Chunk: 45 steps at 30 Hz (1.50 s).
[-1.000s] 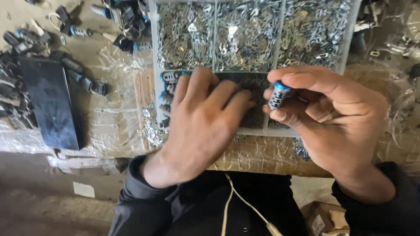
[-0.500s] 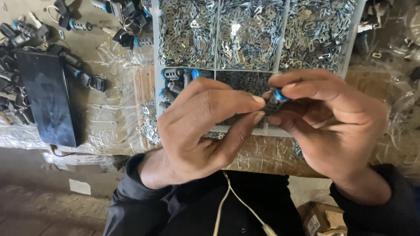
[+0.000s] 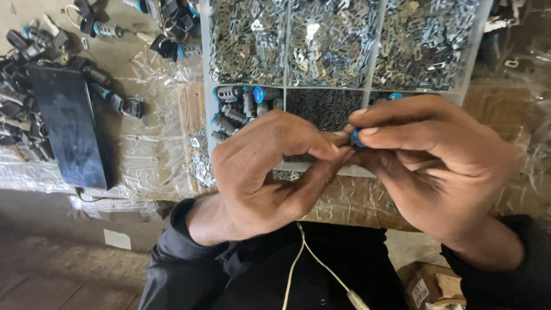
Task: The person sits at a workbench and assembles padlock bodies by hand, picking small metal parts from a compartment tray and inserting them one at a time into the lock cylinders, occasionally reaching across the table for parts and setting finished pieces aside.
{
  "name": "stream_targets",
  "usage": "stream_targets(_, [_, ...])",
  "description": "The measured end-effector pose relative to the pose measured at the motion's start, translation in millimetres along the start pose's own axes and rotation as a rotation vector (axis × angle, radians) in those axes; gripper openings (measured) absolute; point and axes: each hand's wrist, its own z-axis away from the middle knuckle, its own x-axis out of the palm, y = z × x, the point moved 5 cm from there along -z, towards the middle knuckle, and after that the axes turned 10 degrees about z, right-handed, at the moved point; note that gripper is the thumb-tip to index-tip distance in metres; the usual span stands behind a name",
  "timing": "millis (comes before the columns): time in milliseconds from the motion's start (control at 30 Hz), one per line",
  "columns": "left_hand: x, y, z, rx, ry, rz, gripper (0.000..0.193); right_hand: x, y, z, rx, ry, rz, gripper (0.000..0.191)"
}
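Left hand (image 3: 270, 172) has come off the parts tray (image 3: 202, 86); both hands' fingers now pinch one small blue-tipped cylinder (image 3: 354, 138) between them, right hand (image 3: 436, 161) steadying

The small part (image 3: 356, 138) pinched at the centre of the frame showed a bright blue tip. The divided tray (image 3: 204, 86) had pale whitish walls; its upper compartments glittered with silver metal bits (image 3: 330, 40), a lower middle one held dark grey pieces (image 3: 324, 106), and the lower left one held grey cylinders (image 3: 238, 109) with blue caps. At the left lay a black slab (image 3: 69, 129). The counter (image 3: 123, 63) was tan — clear wrinkled plastic (image 3: 152, 155) glinted over it. The sleeves (image 3: 178, 252) were black, crossed by a cream cord (image 3: 298, 258).
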Motion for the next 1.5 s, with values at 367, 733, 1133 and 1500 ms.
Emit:
stream_targets(367, [1, -4, 5, -0.105, 0.026, 0.101, 0.018, 1, -1, -1, 0.025, 0.032, -0.076, 0.024])
stream_targets(733, [-1, -10, 2, -0.027, -0.060, 0.040, 0.024, 3, -2, -2, -0.031, 0.003, -0.011, 0.023])
stream_targets(1133, [12, -3, -6, 0.107, -0.240, -0.564, 0.030, -5, 14, 0, 0.085, 0.053, -0.335, 0.020])
stream_targets(1500, [11, -6, -5, 0.060, -0.206, -0.475, 0.019, -3, 2, -1, 0.033, 0.020, -0.084, 0.034])
